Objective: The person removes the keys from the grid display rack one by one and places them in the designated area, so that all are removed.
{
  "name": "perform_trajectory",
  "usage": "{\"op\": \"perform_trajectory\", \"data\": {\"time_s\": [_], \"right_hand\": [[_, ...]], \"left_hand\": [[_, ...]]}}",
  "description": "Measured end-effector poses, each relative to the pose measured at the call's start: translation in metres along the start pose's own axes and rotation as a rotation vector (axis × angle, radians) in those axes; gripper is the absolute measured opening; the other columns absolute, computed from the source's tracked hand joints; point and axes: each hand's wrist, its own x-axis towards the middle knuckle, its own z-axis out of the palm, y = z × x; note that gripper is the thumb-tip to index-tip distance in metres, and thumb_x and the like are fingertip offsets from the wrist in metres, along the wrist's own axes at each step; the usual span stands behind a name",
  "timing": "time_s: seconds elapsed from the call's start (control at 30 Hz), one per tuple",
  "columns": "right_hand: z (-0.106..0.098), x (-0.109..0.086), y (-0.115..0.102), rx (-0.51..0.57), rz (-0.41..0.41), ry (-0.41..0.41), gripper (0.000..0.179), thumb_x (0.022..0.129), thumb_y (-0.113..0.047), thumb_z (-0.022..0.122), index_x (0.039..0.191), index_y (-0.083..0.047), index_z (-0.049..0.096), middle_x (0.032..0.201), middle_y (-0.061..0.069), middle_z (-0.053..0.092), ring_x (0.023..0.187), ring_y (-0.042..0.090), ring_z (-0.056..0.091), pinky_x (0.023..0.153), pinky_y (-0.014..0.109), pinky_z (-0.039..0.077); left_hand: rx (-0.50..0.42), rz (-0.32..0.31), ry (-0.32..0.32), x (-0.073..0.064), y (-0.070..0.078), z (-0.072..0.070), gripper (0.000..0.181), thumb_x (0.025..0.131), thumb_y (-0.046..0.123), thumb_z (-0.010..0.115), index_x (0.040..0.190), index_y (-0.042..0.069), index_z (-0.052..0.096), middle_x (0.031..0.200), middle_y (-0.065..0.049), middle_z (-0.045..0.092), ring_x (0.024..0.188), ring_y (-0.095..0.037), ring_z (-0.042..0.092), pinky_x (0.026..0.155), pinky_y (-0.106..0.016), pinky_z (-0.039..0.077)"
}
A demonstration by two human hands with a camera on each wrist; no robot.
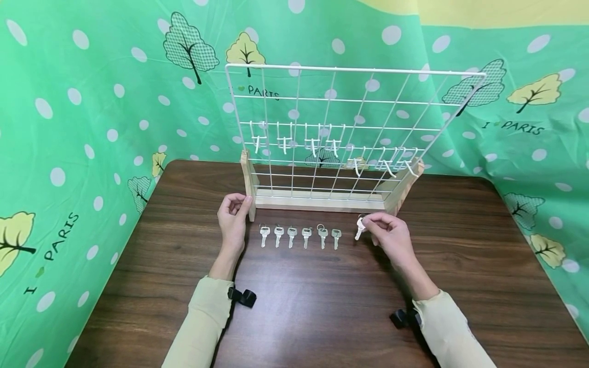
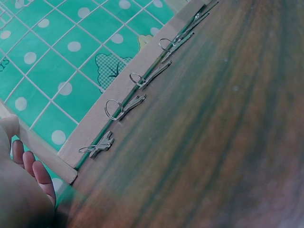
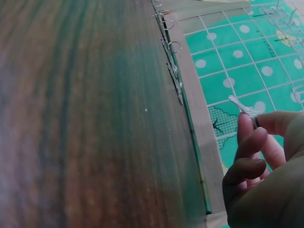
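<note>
My right hand (image 1: 388,235) pinches a silver key (image 1: 360,228) between thumb and fingertips, just above the table, in front of the rack's right end. In the right wrist view the key (image 3: 243,108) sticks out past the fingertips. My left hand (image 1: 233,219) holds the wooden side leg (image 1: 249,186) of a white wire grid rack (image 1: 329,97) at its front end. The left wrist view shows the fingers (image 2: 35,171) curled by that leg. Between the hands several keys (image 1: 292,236) with rings lie in a row on the table.
White double-wire hooks (image 1: 313,145) hang on the grid at two heights, lower on the right. A wooden base bar (image 1: 317,202) joins the rack's legs. The dark wood table (image 1: 299,306) meets a green patterned cloth (image 1: 115,102) behind and at both sides.
</note>
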Motion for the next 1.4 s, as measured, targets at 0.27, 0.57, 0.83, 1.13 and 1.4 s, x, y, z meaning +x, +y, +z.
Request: {"op": "perform_trajectory", "data": {"time_s": [0.27,0.57,0.83,1.13,1.4], "right_hand": [[0.002,0.002,0.009,-0.028,0.064,-0.11,0.019,0.104,0.0,0.073,0.11,0.018,0.072,0.077,-0.006,0.077,0.052,0.004,0.05,0.05,0.018,0.043],[-0.001,0.003,0.015,-0.128,0.095,-0.18,0.021,0.105,-0.004,0.073,0.114,0.015,0.074,0.076,-0.005,0.078,0.049,0.007,0.058,0.042,0.018,0.035],[0.0,0.004,0.015,-0.229,0.048,-0.202,0.017,0.104,-0.005,0.075,0.111,0.01,0.078,0.081,0.005,0.08,0.051,0.009,0.061,0.049,0.021,0.045],[0.003,0.006,0.014,-0.406,0.022,-0.174,0.011,0.1,-0.009,0.08,0.104,0.002,0.082,0.065,0.004,0.068,0.053,0.01,0.06,0.054,0.023,0.046],[0.003,0.006,0.016,-0.409,0.011,-0.158,0.012,0.099,-0.008,0.082,0.105,0.002,0.081,0.079,0.008,0.078,0.053,0.01,0.064,0.054,0.023,0.051]], "left_hand": [[-0.007,-0.001,-0.005,0.0,0.002,0.0,0.019,0.098,-0.008,0.076,0.096,0.009,0.068,0.091,0.004,0.067,0.083,-0.008,0.06,0.078,-0.018,0.05],[-0.002,-0.002,-0.014,0.001,0.001,0.0,0.018,0.098,-0.006,0.076,0.097,0.01,0.069,0.092,0.003,0.067,0.084,-0.008,0.06,0.078,-0.019,0.05],[0.001,-0.008,-0.011,0.001,0.001,0.0,0.017,0.098,-0.005,0.076,0.097,0.009,0.068,0.092,0.003,0.067,0.083,-0.008,0.06,0.078,-0.018,0.05],[0.005,-0.008,-0.009,0.001,0.0,0.0,0.017,0.098,-0.005,0.076,0.096,0.01,0.068,0.092,0.004,0.068,0.082,-0.007,0.06,0.077,-0.018,0.05],[-0.004,-0.005,-0.012,0.001,0.0,0.0,0.02,0.098,-0.005,0.076,0.096,0.012,0.068,0.092,0.004,0.067,0.082,-0.007,0.06,0.077,-0.018,0.05]]}}
